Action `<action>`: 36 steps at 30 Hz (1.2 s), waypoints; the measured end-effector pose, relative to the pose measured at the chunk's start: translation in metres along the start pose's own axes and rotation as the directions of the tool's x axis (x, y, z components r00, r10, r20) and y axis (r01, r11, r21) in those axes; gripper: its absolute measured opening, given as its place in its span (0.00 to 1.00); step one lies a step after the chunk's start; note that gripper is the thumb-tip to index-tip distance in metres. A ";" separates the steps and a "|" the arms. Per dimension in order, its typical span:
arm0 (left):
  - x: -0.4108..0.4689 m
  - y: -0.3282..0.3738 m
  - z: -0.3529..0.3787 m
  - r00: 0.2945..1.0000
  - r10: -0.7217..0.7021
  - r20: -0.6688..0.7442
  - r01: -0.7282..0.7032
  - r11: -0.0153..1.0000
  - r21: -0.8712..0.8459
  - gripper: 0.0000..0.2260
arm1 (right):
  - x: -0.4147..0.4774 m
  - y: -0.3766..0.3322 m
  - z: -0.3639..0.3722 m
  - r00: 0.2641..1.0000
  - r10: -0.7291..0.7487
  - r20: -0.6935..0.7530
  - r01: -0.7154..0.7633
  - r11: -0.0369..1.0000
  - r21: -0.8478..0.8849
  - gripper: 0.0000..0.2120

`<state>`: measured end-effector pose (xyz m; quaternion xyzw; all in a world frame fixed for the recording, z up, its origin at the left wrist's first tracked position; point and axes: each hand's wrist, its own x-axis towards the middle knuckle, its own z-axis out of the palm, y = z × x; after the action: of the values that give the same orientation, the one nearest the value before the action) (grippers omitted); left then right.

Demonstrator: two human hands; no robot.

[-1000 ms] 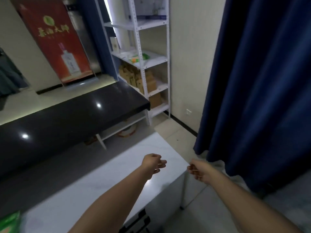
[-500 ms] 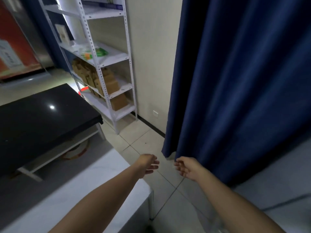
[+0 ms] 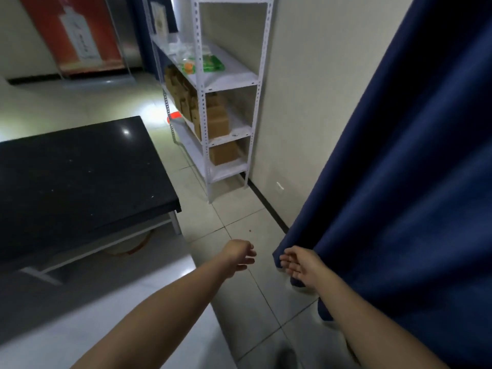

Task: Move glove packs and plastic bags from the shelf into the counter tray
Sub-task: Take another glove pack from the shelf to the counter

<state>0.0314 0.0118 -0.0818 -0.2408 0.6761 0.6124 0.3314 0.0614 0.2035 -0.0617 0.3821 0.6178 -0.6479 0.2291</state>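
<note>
- the person is walking toward the shelf (image 3: 235, 75). it is now standing much nearer ahead of both hands than a second ago, when it was far off beyond the table (image 3: 80, 177).
- the left hand (image 3: 239, 255) is reaching out front with fingers loosely curled, holding nothing. a second ago it was hovering over the counter (image 3: 80, 328), which is now lying below and behind the left forearm, and the hand is over floor tiles.
- the right hand (image 3: 300, 265) is also empty, palm turned inward and fingers relaxed and half bent. it is passing just beside the curtain (image 3: 412, 182) edge, and i cannot tell whether it is brushing the cloth.
- the green packs (image 3: 213, 63) are lying on a shelf board well ahead of and above both hands. the bags (image 3: 181, 47), clear and blurred, are sitting just beyond them on the same board.
- the tray is not showing. judging by the walk, it is lying somewhere behind the hands.
- boxes (image 3: 217, 123) are filling the boards below the packs.
- the table is sliding off to the left of the left hand, leaving the aisle ahead open.
- in my judgement this is the trip out for a load. nothing is being carried, and the reach is not yet beginning, as the packs are well apart from either hand.
</note>
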 end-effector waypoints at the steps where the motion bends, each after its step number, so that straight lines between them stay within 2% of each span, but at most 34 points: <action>1: 0.009 0.003 -0.001 1.000 -0.011 -0.016 0.011 1.000 -0.023 0.11 | 0.015 -0.006 0.003 1.000 0.014 0.014 -0.014 1.000 -0.025 0.07; 7: 0.056 0.028 -0.003 0.985 -0.097 -0.142 0.068 0.978 -0.199 0.08 | 0.094 -0.055 0.015 0.995 0.009 0.095 0.019 0.956 -0.294 0.11; 10: 0.072 0.052 0.002 0.960 -0.119 -0.253 0.019 0.932 -0.362 0.08 | 0.112 -0.096 0.019 0.985 0.001 0.170 0.057 0.940 -0.335 0.07; 14: 0.088 0.086 0.007 0.926 -0.100 -0.363 -0.081 0.888 -0.452 0.11 | 0.135 -0.146 0.024 0.961 -0.027 0.275 0.126 0.928 -0.350 0.09; 21: 0.100 0.155 -0.006 0.873 -0.019 -0.488 -0.188 0.909 -0.372 0.13 | 0.163 -0.229 0.059 0.932 -0.048 0.360 0.171 0.932 -0.318 0.07; 25: 0.119 0.192 -0.038 0.853 0.023 -0.522 -0.222 0.920 -0.323 0.07 | 0.179 -0.269 0.095 0.920 -0.070 0.387 0.204 0.926 -0.317 0.07; 31: 0.172 0.255 -0.102 0.847 0.082 -0.526 -0.281 0.908 -0.311 0.06 | 0.208 -0.335 0.165 0.899 -0.143 0.415 0.278 0.917 -0.287 0.07; 36: 0.198 0.319 -0.171 0.868 0.040 -0.494 -0.253 0.893 -0.373 0.07 | 0.231 -0.395 0.240 0.907 -0.178 0.383 0.316 0.887 -0.336 0.07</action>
<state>-0.3595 -0.0982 -0.0105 -0.3963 0.6026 0.6911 0.0466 -0.4330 0.0619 -0.0076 0.1276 0.7292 -0.5922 0.3182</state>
